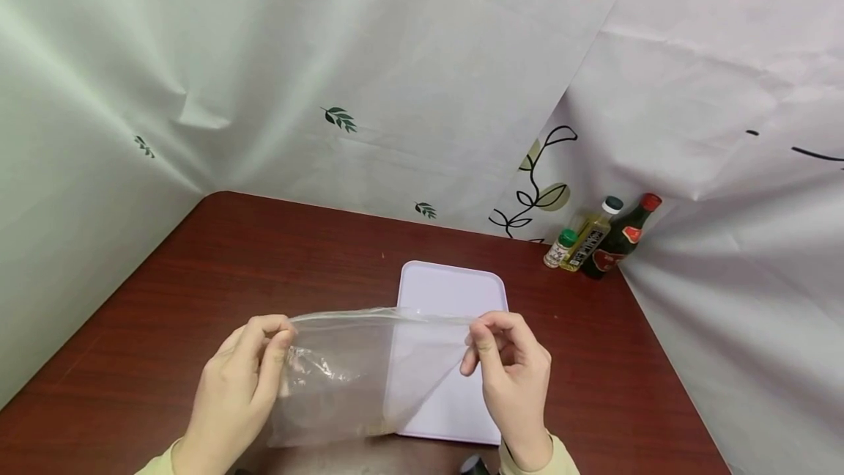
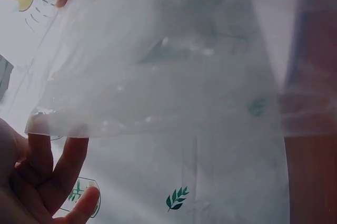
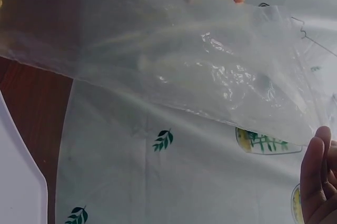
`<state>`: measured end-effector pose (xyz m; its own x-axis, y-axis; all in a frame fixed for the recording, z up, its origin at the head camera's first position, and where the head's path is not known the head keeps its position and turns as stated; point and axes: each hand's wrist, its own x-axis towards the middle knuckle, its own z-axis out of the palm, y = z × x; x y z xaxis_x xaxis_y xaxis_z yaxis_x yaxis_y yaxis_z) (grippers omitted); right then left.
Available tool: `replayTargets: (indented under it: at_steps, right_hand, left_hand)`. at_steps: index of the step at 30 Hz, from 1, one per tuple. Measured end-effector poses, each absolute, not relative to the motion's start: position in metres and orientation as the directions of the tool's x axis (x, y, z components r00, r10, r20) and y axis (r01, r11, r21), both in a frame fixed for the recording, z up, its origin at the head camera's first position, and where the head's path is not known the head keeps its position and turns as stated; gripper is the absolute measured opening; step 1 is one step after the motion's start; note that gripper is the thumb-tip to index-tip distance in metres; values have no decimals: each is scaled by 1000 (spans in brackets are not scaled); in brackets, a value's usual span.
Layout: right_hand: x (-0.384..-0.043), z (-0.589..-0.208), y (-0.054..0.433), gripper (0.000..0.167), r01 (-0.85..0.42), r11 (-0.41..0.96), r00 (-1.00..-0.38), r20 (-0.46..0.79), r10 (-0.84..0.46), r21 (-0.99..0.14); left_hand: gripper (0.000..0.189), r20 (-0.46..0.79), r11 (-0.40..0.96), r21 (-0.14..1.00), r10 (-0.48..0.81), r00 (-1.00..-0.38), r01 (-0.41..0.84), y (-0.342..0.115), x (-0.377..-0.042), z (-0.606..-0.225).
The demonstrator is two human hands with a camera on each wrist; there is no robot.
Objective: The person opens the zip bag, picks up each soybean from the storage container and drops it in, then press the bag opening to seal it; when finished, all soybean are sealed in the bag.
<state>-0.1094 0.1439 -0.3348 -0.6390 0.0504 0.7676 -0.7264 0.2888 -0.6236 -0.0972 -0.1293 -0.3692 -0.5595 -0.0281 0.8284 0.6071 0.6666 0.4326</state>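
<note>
A clear plastic zip bag (image 1: 336, 365) is stretched between both hands, its zip edge running across the top. My left hand (image 1: 237, 380) pinches the top left corner between thumb and fingers. At the opposite top corner my right hand (image 1: 514, 380) pinches the bag the same way. In the left wrist view the see-through film (image 2: 158, 76) fills most of the picture, with the left fingers (image 2: 68, 166) at its edge. The right wrist view shows the bag (image 3: 221, 71) wrinkled and shiny, the right fingers (image 3: 316, 166) at its corner. The bag overlaps a pale lilac tray (image 1: 455, 284) behind it.
The dark red table (image 1: 277, 255) is bounded by hanging white printed sheets (image 1: 422, 79). Three bottles stand in the back right corner: a small green-capped one (image 1: 560, 249), a yellow oil bottle (image 1: 589, 237) and a dark red-capped one (image 1: 620, 240). A black object (image 1: 473, 465) lies at the front edge.
</note>
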Motion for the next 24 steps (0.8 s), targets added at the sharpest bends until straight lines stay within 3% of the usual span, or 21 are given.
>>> replayTargets:
  at_steps: [10,15,19,24]
  right_hand:
    - [-109,-337,142,7,-733,272,-640,767,36,-624]
    - [-111,-334,140,15,-736,275,-636,771,31,-618]
    - [-111,-333,139,17,-739,281,-635,773,13,-612]
    - [-108,-333,136,15,-754,264,-630,776,-34,-601]
  left_hand:
    - [42,876,699,307,59,-479,646,-133,-99,-362]
    - [40,832,642,394,53,-552,657,-138,-96,-363]
    - [23,793,601,483,9,-609,637,-141,-91,-359]
    - [16,786,552,557,-110,-609,620,-143,-83,-347]
